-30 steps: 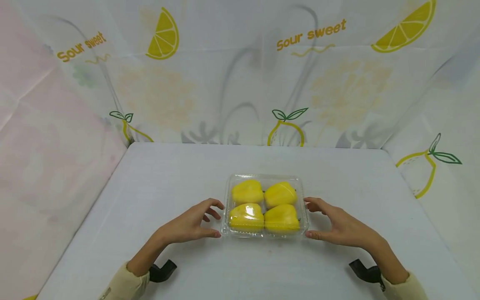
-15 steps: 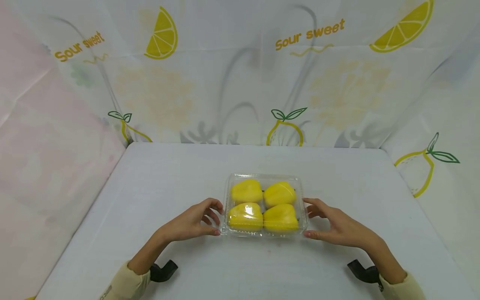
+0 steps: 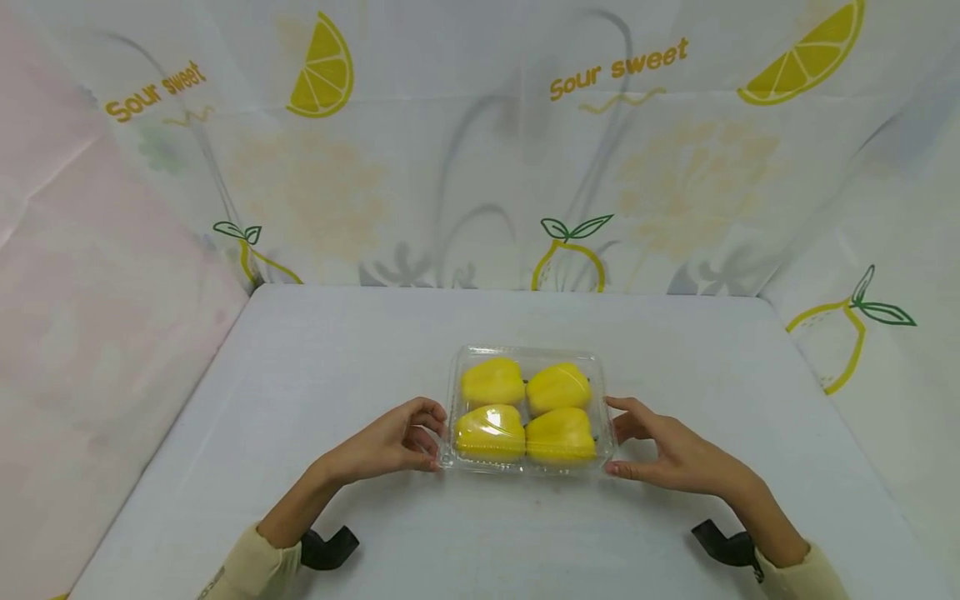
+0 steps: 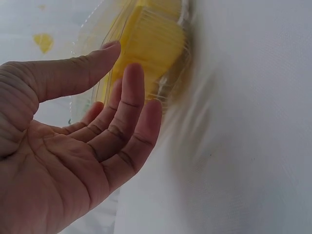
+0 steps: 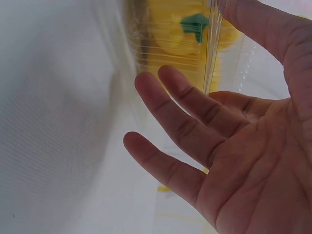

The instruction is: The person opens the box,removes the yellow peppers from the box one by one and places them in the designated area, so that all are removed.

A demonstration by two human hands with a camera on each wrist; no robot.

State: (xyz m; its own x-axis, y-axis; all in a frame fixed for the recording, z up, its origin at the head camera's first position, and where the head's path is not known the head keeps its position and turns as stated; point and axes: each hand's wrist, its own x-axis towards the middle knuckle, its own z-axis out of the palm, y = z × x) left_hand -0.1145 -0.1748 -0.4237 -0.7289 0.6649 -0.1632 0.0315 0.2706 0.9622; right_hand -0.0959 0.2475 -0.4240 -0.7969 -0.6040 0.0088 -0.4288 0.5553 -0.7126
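Observation:
A clear plastic clamshell box (image 3: 527, 354) lies on the white table, holding several yellow bell peppers (image 3: 491, 433). Through its side, a green stem cap (image 5: 196, 25) shows in the right wrist view. My left hand (image 3: 386, 442) is at the box's left side, its thumb by the near corner and its fingers bent loosely along the edge. At the right side is my right hand (image 3: 675, 450), thumb tip at the near corner and fingertips at the edge. In the right wrist view its fingers are spread and slightly bent. Neither hand's exact contact with the box can be told.
White table surface (image 3: 360, 342) surrounds the box on every side. Behind it hangs a cloth printed with lemons (image 3: 450, 167). A black curved piece sits at each wrist, the left one (image 3: 330, 548) and the right one (image 3: 723, 543).
Both hands have drawn slightly closer to the box's sides, and the left fingers have bent a little more. The box stays about where it was on the table.

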